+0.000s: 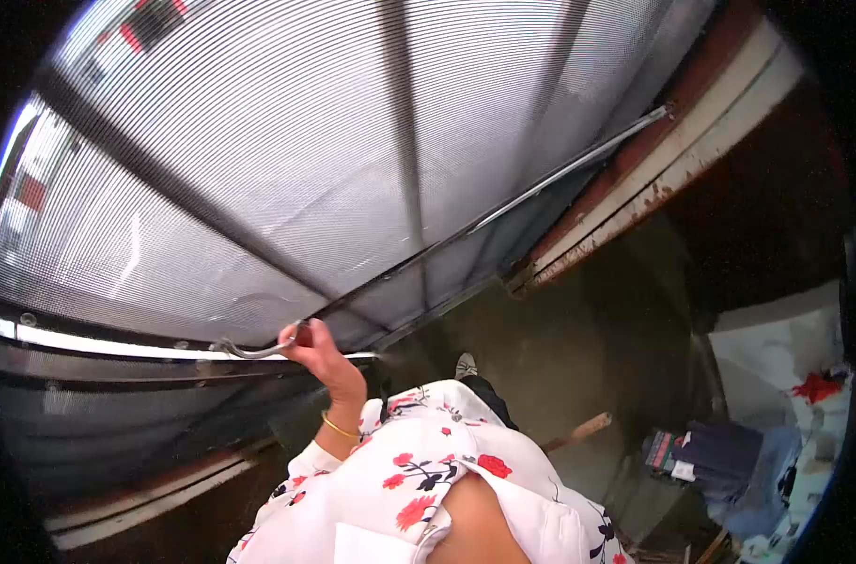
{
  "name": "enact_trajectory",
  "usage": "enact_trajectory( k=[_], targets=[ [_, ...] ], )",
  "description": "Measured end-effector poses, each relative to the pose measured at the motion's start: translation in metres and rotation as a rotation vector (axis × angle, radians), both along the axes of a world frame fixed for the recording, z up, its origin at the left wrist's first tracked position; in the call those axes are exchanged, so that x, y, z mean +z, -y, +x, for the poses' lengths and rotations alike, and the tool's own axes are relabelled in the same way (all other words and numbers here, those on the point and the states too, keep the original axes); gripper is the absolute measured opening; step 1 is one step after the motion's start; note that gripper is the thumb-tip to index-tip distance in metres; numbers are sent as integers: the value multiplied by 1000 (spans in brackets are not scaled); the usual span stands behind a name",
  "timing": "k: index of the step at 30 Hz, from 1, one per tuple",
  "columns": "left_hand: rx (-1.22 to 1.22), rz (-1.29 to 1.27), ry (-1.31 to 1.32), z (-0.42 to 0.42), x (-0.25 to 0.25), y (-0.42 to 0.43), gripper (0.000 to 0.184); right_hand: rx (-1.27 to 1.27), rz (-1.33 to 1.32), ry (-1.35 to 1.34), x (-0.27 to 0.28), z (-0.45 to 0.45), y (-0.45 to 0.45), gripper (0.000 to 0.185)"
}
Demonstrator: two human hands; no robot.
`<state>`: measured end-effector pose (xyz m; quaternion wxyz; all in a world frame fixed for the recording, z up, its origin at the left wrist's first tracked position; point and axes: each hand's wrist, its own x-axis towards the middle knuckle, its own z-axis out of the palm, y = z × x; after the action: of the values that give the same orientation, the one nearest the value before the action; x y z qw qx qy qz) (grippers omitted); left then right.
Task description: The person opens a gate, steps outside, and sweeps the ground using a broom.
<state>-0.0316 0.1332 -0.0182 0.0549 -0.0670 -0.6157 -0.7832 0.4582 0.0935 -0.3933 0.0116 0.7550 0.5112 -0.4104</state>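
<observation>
Okay, going left to right. Far left there's the dark frame rail [108, 331] of a big see-through mesh panel [287, 122], with a bright strip of daylight showing along it. Just beside that rail is a curved metal handle [259, 353], and that's where my left hand [326, 360] is, yellow bangle [339, 428] on the wrist. My grip is narrow, fingers and thumb closed around the handle's right end. Can't tell from here whether its other end is fixed to the rail or just lying against it.

My take: this is the getting-hold-of-it stage, and any move from here calls for a firm pinch and a steady wrist, keeping my fingertips out of the gap.

Past my hand, a thin metal bar [569, 179] slants up across the panel to the rusty-looking beam [658, 169]. One pale shoe [466, 365] pokes out below, then a wooden stick [590, 427] beside my shirt [447, 442]. Far right, there are folded dark clothes [724, 451] and something red [816, 386]. My right hand's out of view, so no clue what it's gripping, if anything.
</observation>
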Motion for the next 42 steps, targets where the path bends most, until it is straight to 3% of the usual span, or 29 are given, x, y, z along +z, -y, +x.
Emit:
enact_trajectory(
  k=[1,3,6,8,9,11,12,14,18,21,23,27,28,32,33,35,36,38,42],
  targets=[
    [20,43,85,-7,5,-9,22,-114,-109,-64,12,-3,-16,22],
    [84,70,294,-27,36,-30,21,28,-46,-19,15,-16,-62,21],
    [120,47,261,-72,29,-55,22,292,38,-65,26,-22,-114,20],
    [108,10,276,-102,27,-72,23,25,-69,-214,68,-54,-158,20],
    [106,8,285,-117,27,-81,25,41,-81,-203,67,-55,-167,20],
    [108,-12,277,-146,26,-100,25,-422,-138,-531,56,-67,-193,18],
    [85,-14,225,-162,20,-110,25,-402,-148,-526,45,-64,-205,18],
    [88,-15,173,-199,4,-129,21,205,-79,-283,20,-61,-235,19],
    [-23,124,41,-253,-12,-190,8,418,-162,-310,21,-164,-274,20],
    [-66,-6,51,-284,-20,-237,14,568,-171,-284,38,-225,-325,21],
    [-130,96,-24,-303,-32,-266,16,660,-159,-274,44,-270,-362,21],
    [-323,182,6,-346,11,-293,6,805,-115,-269,60,-350,-404,22],
    [-309,146,-68,-357,-1,-312,7,863,-111,-262,63,-381,-424,22],
    [-479,165,37,-373,1,-327,10,1041,-108,-282,53,-475,-459,23],
    [-605,157,10,-380,-1,-328,17,1084,-109,-283,50,-494,-470,23],
    [-697,283,260,-386,10,-321,42,1168,-112,-282,45,-533,-488,23],
    [-677,279,250,-394,6,-320,42,1205,-114,-281,41,-550,-498,24],
    [-556,-1,28,-417,5,-325,68,1275,-96,-286,37,-593,-522,24],
    [-453,-230,-284,-462,10,-351,83,1393,-48,-263,22,-661,-594,25]
  ],
)
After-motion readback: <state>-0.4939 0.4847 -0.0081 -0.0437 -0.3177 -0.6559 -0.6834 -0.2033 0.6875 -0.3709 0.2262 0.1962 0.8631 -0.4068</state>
